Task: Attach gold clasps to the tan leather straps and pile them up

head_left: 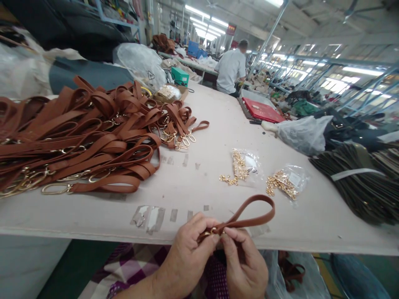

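Note:
At the table's front edge, my left hand [190, 249] is closed around one end of a brown leather strap [264, 218], where a bit of gold metal hardware [213, 230] shows between the fingers. My right hand [245, 261] pinches the same strap just beside it, thumb and forefinger pressed together near a small gold piece that is mostly hidden. Beyond my fingers the strap bends into a loop, reaching to the right over the table. Beyond the loop lie small gold fittings, some in an opened clear bag [241, 164] and others spilling from a second bag [285, 182].
A large heap of brown straps with gold clasps [102, 133] covers the table's left side. On the right lie a strapped stack of dark pieces [358, 182], a plastic bag [307, 135] and a red folder [262, 110]. A person [230, 68] sits farther back.

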The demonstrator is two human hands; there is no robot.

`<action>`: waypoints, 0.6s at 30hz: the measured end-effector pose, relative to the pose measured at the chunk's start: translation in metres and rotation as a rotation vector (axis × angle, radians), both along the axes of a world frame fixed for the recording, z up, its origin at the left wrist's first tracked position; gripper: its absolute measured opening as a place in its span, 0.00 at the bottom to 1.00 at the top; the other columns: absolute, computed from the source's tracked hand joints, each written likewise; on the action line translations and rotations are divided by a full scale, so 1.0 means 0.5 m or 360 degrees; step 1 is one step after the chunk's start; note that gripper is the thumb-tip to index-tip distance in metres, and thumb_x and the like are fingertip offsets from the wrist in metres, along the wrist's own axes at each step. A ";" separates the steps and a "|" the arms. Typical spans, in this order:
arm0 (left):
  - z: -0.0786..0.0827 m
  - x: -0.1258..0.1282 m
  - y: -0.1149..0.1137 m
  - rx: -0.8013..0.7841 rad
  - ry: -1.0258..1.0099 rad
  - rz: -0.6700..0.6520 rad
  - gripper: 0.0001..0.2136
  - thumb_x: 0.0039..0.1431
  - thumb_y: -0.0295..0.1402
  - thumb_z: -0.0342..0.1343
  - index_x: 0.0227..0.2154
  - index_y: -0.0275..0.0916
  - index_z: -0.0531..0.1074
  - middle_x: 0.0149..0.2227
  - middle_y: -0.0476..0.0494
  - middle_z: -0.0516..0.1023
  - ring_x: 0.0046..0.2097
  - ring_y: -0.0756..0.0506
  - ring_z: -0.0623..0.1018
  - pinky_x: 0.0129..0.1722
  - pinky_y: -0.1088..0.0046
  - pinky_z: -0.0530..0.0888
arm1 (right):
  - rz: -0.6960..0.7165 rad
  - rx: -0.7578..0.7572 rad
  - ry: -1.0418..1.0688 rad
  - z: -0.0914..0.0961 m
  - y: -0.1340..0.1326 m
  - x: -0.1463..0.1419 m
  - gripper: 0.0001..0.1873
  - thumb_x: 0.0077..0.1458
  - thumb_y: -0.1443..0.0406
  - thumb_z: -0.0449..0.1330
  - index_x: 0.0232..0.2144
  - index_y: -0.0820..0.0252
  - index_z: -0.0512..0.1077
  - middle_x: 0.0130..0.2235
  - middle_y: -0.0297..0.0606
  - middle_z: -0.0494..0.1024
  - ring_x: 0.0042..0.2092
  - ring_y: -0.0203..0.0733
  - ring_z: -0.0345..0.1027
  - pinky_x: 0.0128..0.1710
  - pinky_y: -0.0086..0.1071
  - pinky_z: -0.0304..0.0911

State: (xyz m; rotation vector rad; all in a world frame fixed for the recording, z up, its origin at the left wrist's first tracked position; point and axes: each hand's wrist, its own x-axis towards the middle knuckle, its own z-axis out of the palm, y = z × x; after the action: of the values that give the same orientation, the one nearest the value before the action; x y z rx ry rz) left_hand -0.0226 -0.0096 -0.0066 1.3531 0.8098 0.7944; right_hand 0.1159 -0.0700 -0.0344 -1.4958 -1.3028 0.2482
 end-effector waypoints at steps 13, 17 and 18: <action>-0.006 0.006 -0.002 0.0353 0.0007 -0.0079 0.09 0.64 0.30 0.54 0.41 0.43 0.78 0.32 0.47 0.73 0.36 0.47 0.74 0.37 0.75 0.69 | -0.0303 -0.0129 0.1074 -0.023 -0.005 -0.034 0.18 0.50 0.54 0.68 0.38 0.56 0.70 0.34 0.39 0.82 0.34 0.43 0.78 0.34 0.33 0.74; -0.009 0.021 -0.009 0.0394 -0.0049 -0.0166 0.09 0.64 0.29 0.53 0.42 0.43 0.77 0.36 0.45 0.78 0.38 0.46 0.78 0.39 0.75 0.72 | -0.0363 -0.0240 0.1128 -0.033 -0.022 -0.034 0.19 0.51 0.52 0.65 0.37 0.61 0.77 0.35 0.44 0.83 0.37 0.48 0.78 0.39 0.35 0.74; -0.007 0.027 -0.012 0.0375 -0.0033 -0.0176 0.08 0.63 0.29 0.53 0.41 0.43 0.76 0.37 0.46 0.79 0.38 0.46 0.79 0.39 0.76 0.73 | -0.0369 -0.0243 0.1076 -0.035 -0.027 -0.032 0.18 0.52 0.52 0.64 0.35 0.61 0.79 0.34 0.43 0.83 0.37 0.48 0.78 0.39 0.34 0.74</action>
State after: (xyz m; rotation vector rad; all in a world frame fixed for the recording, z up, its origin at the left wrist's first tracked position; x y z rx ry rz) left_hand -0.0091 -0.0158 -0.0100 1.5818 0.6337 0.8344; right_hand 0.1000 -0.0834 -0.0519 -1.4894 -0.5774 0.6478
